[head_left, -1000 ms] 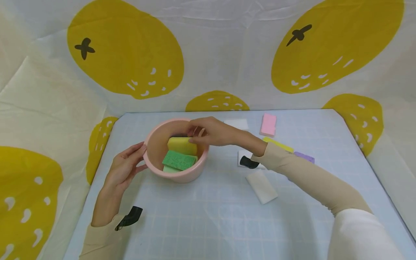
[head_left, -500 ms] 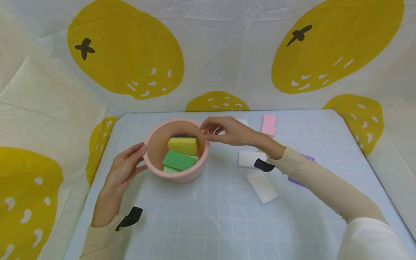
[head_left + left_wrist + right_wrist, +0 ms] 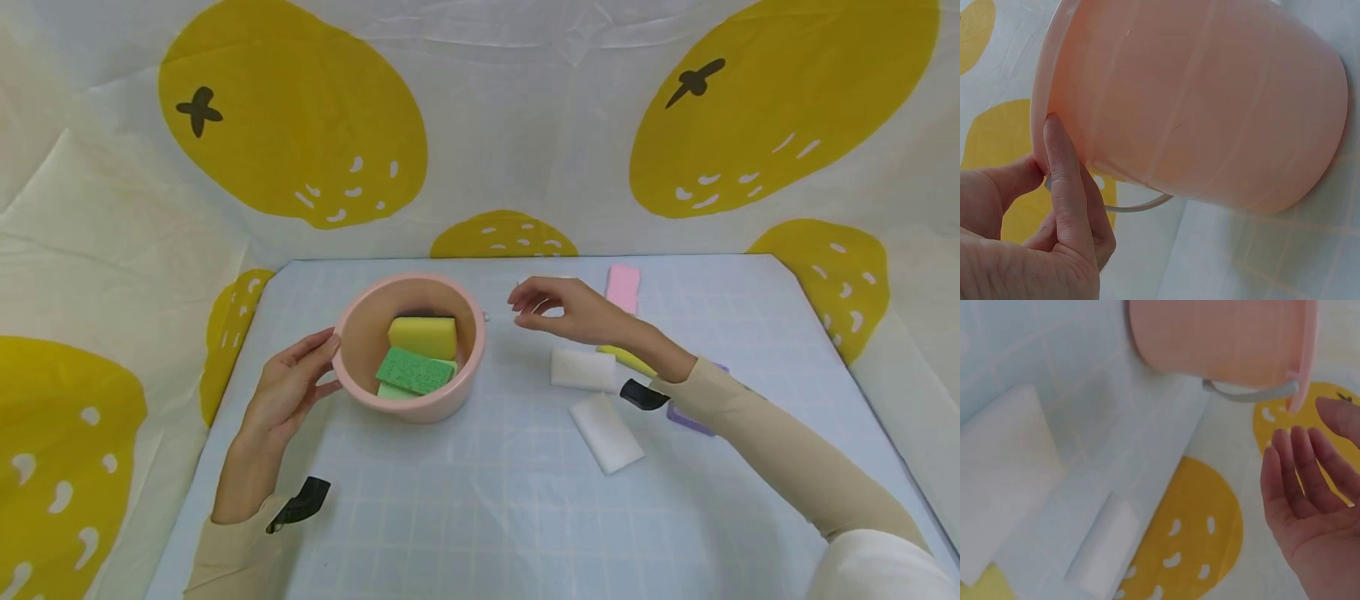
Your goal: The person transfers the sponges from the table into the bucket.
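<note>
Left hand point(image 3: 288, 390) is pinching the left side of the pink bucket's point(image 3: 438, 408) rim between thumb and fingers. Bucket's on the far left part of the table point(image 3: 465, 500), with a yellow sponge point(image 3: 422, 337), green sponge point(image 3: 414, 371) and pale green sponge point(image 3: 392, 391) inside. Right hand point(image 3: 576, 307) hangs just right of it, not touching, fingers loosely bent around nothing. Over on the right there's a pink sponge point(image 3: 623, 288) on the far side, two white blocks point(image 3: 582, 369) nearer, plus a yellow piece point(image 3: 627, 359) and a purple piece point(image 3: 690, 419) partly behind the right arm point(image 3: 757, 442). My guess is it's between pick-ups, so the next move probably calls for reaching right and lightly pinching a loose one while the left steadies the rim.
</note>
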A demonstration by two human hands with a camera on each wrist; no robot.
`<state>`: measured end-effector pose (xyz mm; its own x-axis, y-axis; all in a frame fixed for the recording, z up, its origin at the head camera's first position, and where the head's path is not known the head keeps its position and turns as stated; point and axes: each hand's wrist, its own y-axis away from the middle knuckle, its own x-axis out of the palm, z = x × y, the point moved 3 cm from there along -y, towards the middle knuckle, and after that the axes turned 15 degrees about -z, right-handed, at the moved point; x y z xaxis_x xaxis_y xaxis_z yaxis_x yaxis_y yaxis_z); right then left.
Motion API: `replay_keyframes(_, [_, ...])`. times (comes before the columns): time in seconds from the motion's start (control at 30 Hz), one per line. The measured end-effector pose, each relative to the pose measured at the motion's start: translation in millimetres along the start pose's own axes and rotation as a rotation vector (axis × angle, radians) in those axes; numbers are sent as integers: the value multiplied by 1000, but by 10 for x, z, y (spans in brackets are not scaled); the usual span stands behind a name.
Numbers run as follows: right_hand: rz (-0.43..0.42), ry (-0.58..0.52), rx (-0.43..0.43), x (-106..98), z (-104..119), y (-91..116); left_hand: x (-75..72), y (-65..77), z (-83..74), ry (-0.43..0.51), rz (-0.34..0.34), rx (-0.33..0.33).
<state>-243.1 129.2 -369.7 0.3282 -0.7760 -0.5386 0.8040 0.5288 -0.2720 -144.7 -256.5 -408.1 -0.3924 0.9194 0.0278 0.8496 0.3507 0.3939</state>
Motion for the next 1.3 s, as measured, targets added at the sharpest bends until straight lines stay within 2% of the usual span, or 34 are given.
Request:
replay_keyframes(0.6, [-58, 67, 65, -52, -545, 354, -4, 13, -8, 19, 21, 13])
replay_keyframes(0.87, [-22, 97, 82, -36, -825, 544, 17, 2, -2, 6, 11, -2])
replay_keyframes(1.07, [4, 144, 129, -35, -932, 631, 11, -6, -2, 8, 3, 0])
replay_keyframes(1.3, [72, 215, 174, -29, -1044, 690, 2, -13, -3, 18, 5, -5])
